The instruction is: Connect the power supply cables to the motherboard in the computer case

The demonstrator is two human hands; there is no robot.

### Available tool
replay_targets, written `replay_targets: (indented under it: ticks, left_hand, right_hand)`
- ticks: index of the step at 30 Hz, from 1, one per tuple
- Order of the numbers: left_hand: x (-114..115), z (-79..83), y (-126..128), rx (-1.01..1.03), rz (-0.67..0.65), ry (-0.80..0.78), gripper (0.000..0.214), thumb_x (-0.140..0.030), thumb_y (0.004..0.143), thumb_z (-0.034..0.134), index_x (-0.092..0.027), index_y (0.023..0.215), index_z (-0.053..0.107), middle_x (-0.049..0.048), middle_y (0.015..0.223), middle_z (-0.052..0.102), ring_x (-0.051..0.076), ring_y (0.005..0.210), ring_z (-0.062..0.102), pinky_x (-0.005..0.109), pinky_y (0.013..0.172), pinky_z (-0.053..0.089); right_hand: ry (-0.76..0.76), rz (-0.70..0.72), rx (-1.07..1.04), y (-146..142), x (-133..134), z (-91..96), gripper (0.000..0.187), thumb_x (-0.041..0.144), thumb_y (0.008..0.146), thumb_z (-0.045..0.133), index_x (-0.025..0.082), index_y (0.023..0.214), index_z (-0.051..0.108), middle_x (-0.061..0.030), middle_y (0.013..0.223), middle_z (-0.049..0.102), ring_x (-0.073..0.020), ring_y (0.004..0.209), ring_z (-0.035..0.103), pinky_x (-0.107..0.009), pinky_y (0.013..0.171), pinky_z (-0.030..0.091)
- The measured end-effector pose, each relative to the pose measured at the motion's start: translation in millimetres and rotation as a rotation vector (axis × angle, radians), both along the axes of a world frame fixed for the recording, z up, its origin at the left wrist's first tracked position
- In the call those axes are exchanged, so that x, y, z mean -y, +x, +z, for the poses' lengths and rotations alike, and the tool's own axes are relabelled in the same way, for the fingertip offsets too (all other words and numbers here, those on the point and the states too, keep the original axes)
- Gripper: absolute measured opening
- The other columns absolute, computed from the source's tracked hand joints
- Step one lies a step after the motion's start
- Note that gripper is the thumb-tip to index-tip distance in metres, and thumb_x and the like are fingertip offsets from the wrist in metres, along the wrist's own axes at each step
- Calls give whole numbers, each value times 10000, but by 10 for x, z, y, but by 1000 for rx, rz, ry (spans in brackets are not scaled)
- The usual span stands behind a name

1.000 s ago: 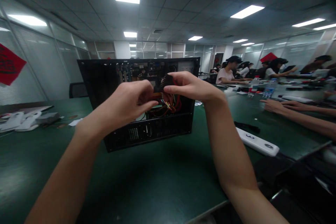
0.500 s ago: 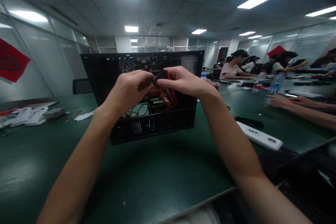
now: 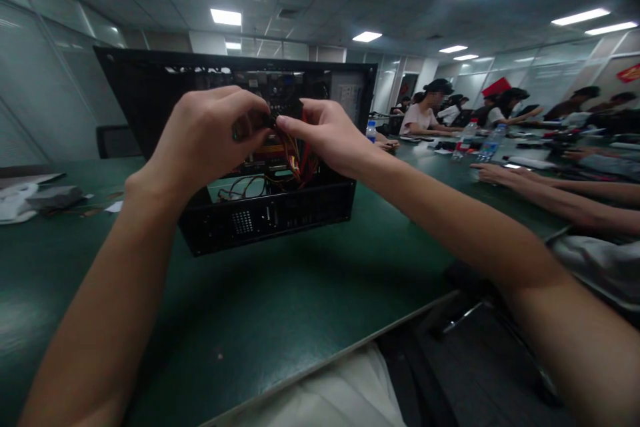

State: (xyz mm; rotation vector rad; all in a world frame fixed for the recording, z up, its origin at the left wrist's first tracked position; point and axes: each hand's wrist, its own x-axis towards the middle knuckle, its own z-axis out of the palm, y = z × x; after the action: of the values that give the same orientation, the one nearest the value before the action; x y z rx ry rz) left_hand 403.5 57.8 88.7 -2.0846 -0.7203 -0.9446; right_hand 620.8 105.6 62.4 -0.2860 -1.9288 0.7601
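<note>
An open black computer case [image 3: 315, 208] stands on the green table in front of me, its inside facing me. A bundle of red, yellow and black cables [image 3: 299, 163] hangs inside it. With bent fingers, my left hand [image 3: 213, 130] pinches the black upper end of this bundle. My right hand [image 3: 333, 137] is closed around the same end, thumb towards the left fingertips. The two hands almost meet in front of the case opening. Both hands partly hide the black end, so I cannot make out its shape.
A grey block [image 3: 55, 197] and white items lie on the table [image 3: 280, 293] at the left. Bottles [image 3: 465, 140] stand to the right, near a co-worker's hands [image 3: 495, 173]. The table's front edge runs close to my lap. Several people sit further back.
My view has turned a little and come nearer, so the case looks larger and further left. Both hands stay on the cable bundle, their fingertips now closer together.
</note>
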Motion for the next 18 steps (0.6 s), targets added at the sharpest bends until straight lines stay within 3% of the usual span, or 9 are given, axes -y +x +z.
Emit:
replay_targets:
  ticks: [4,8,13,18]
  left_hand:
    - [8,19,-92,66,-30,10,246,-295,911,744,-149,1108,764,6,936,782,132,830,709,252,793,519]
    - [-17,11,-136,72,3,28,310,-365,911,769,-166,1149,761,5,1005,798,145,900,731,259,834,520]
    - [-32,-43,-59,44,-42,56,261,-411,991,655,-202,1124,737,-21,989,799,143,868,749,256,788,558]
    - [-50,-102,-13,-18,-8,12,271,-430,1018,606,-224,1160,709,35,1050,806,196,949,773,297,824,580]
  right_hand:
    - [16,32,-87,-203,-153,17,522,642,868,753,158,1039,659,-24,1005,714,-177,1004,684,-321,913,589]
    - [68,27,-96,-279,-183,-27,521,635,911,699,156,1113,659,-36,1078,711,-186,1075,677,-332,965,576]
    - [197,-142,-56,-149,-68,-39,468,524,961,687,156,1247,648,-49,1164,695,-192,1098,662,-344,974,575]
    - [334,-234,87,41,72,59,417,382,968,697,139,1306,677,-68,1155,724,-205,1030,675,-375,945,580]
